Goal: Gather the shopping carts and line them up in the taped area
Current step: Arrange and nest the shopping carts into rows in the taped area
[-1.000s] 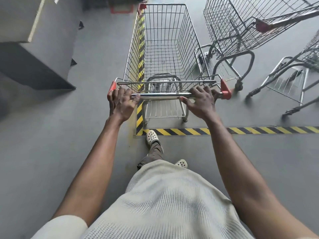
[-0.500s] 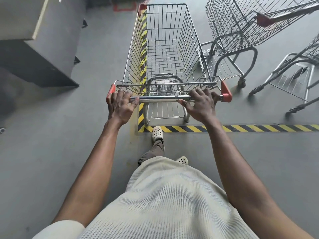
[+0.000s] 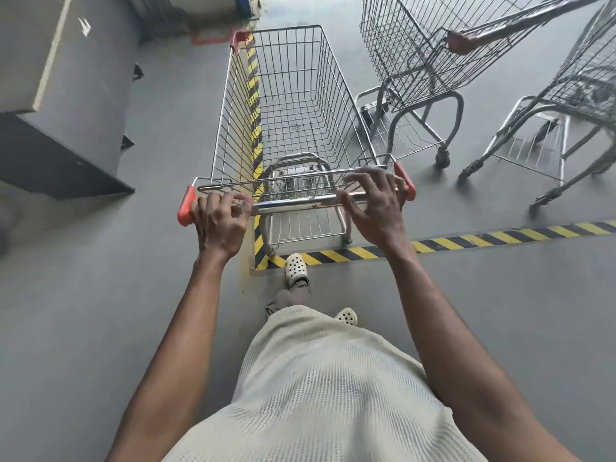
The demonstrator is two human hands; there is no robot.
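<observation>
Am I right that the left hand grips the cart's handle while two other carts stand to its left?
Not quite: the head view shows the other carts to the cart's right, not left. The left hand does grip the handle.

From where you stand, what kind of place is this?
Likely a store's cart-return bay: a silver wire shopping cart with red handle caps, two more wire carts beside it, and yellow-and-black striped floor tape marking a parking area.

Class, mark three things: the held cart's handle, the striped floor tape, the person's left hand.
cart handle (image 3: 293, 202): head view, bare chrome middle of the bar.
floor tape (image 3: 466, 241): head view, strip right of the cart.
left hand (image 3: 220, 223): head view, back of the hand.
</observation>
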